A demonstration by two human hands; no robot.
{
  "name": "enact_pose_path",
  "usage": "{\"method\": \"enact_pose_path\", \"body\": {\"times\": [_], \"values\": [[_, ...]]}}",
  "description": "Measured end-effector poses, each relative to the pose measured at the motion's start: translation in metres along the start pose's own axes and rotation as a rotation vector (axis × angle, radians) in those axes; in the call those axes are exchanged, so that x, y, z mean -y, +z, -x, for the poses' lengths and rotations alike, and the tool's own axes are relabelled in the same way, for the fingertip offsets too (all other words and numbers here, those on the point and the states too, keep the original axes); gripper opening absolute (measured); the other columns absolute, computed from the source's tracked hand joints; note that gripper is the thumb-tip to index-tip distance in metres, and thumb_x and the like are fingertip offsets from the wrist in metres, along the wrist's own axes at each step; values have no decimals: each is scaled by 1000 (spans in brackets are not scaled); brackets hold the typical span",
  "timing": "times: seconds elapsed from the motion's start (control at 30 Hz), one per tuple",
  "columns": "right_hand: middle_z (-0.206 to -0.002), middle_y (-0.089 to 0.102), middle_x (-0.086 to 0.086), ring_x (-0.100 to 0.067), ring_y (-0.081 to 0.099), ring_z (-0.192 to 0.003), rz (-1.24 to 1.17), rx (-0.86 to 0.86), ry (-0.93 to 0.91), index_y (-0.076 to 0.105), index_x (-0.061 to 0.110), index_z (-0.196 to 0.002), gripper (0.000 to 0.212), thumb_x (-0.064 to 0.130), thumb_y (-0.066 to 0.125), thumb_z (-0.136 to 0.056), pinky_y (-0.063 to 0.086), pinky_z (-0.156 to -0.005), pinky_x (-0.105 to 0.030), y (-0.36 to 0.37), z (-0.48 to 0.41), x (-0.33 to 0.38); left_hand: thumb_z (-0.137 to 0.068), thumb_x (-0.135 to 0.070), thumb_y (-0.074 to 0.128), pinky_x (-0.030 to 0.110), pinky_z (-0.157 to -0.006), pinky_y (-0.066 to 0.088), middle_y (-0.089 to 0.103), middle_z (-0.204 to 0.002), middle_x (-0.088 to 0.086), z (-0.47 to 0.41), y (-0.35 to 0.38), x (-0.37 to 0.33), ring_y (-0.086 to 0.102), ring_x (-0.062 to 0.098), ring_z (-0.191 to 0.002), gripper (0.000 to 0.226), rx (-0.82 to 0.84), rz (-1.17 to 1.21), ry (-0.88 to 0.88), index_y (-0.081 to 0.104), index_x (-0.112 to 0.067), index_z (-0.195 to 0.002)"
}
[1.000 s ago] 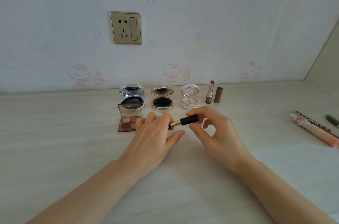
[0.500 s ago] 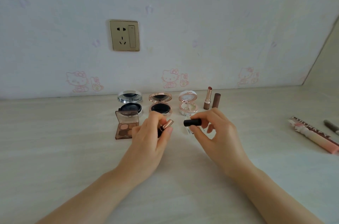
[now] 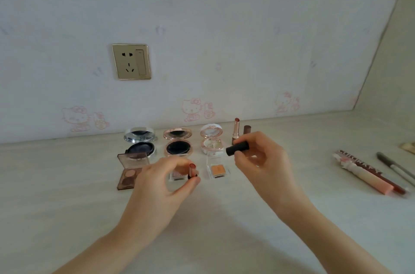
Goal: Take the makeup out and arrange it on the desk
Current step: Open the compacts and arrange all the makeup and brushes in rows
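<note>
Now the left hand [image 3: 161,181] pinches an open lipstick [image 3: 192,170] upright, mid-frame, and the right hand [image 3: 260,161] pinches its black cap [image 3: 237,148]. The bare red end could smear the counter [image 3: 67,206] or knock the little boxes [image 3: 218,169] just behind. At right, the pink tube [image 3: 368,176] has letters, too blurry to read.

Finishes as seen: desk [image 3: 67,184], lower frame, pale wood-grain surface, smooth and matt; socket plate [image 3: 131,61], upper left, gold metallic with satin sheen; silver compact [image 3: 140,136], mirror-bright chrome lid; rose-gold compact [image 3: 177,134], glossy metallic rim; palette lid [image 3: 132,159], tinted translucent plastic; eyeshadow case [image 3: 218,169], clear glossy plastic; black cap [image 3: 237,148], centre right, matt plastic; lipstick [image 3: 192,171], centre, shiny rose-gold tube.
</note>
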State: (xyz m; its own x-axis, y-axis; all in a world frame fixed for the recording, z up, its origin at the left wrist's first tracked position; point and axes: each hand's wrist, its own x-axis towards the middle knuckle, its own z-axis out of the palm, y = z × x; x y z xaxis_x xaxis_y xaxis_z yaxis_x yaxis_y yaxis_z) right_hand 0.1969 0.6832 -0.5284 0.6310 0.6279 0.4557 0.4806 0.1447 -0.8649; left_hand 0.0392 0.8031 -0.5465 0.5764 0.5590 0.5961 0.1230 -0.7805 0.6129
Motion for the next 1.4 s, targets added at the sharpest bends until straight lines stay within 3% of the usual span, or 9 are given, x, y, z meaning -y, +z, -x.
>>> {"method": "enact_pose_path", "body": {"times": [0.23,0.33,0.5,0.6,0.7,0.8,0.9,1.17,1.4], "values": [[-78,63,15,-3,57,-76,237,-42,-15,63,30,-87,27,5,55,-82,44,-62,-12,-40,-39,-30,-76,-20,76,10,-80,42,68,-85,-23,-45,21,-29,60,-7,-90,12,157,48,-21,69,-28,-80],[-81,61,10,-8,57,-77,347,-91,22,62,28,-97,21,11,56,-85,45,-67,-19,-44,-57,-54,-76,-23,75,13,-72,38,66,-80,-24,-78,41,-35,56,-6,-84,9,182,-3,-32,70,-29,-79],[-82,63,9,-7,58,-78,380,-35,44,58,28,-94,16,18,63,-82,42,-63,-12,-44,-62,-82,-77,-16,73,8,-67,38,67,-76,-18,-112,80,-34,57,1,-80,13,288,-101,-10,69,-28,-81],[-82,63,13,-4,57,-78,437,6,56,60,24,-92,11,22,64,-82,40,-62,-8,-49,-63,-92,-74,-16,72,16,-70,44,68,-76,-16,-121,98,-30,60,1,-79,24,350,-169,-52,63,-38,-72],[-80,61,16,-6,56,-82,485,48,51,62,24,-93,11,22,65,-83,40,-64,-9,-51,-64,-96,-71,-21,76,28,-81,50,69,-73,-15,-123,112,-28,63,-1,-79,23,356,-209,-123,61,-37,-68],[-82,61,15,-12,56,-88,530,80,43,64,22,-95,13,22,66,-83,47,-76,-25,-49,-65,-99,-66,-20,80,36,-85,51,69,-67,-13,-124,120,-28,65,0,-75,17,365,-203,-172,67,-29,-71],[-86,64,13,-15,55,-93,563,110,60,63,23,-97,14,24,65,-83,49,-79,-32,-49,-65,-103,-67,-16,81,35,-82,53,69,-67,-11,-123,122,-27,66,3,-74,17,387,-230,-199,69,-25,-75],[-98,66,2,-23,50,-98,717,172,87,64,18,-95,16,30,59,-87,47,-83,-37,-46,-74,-100,-65,-18,81,38,-86,51,67,-67,-14,-125,123,-19,67,10,-79,17,381,-284,-230,69,-24,-75],[-96,64,-1,-25,50,-98,771,184,142,65,20,-97,19,33,56,-85,48,-80,-37,-39,-88,-104,-68,-17,75,35,-82,53,68,-75,-12,-127,130,-17,65,14,-83,12,336,-343,-203,71,-24,-77]]}}
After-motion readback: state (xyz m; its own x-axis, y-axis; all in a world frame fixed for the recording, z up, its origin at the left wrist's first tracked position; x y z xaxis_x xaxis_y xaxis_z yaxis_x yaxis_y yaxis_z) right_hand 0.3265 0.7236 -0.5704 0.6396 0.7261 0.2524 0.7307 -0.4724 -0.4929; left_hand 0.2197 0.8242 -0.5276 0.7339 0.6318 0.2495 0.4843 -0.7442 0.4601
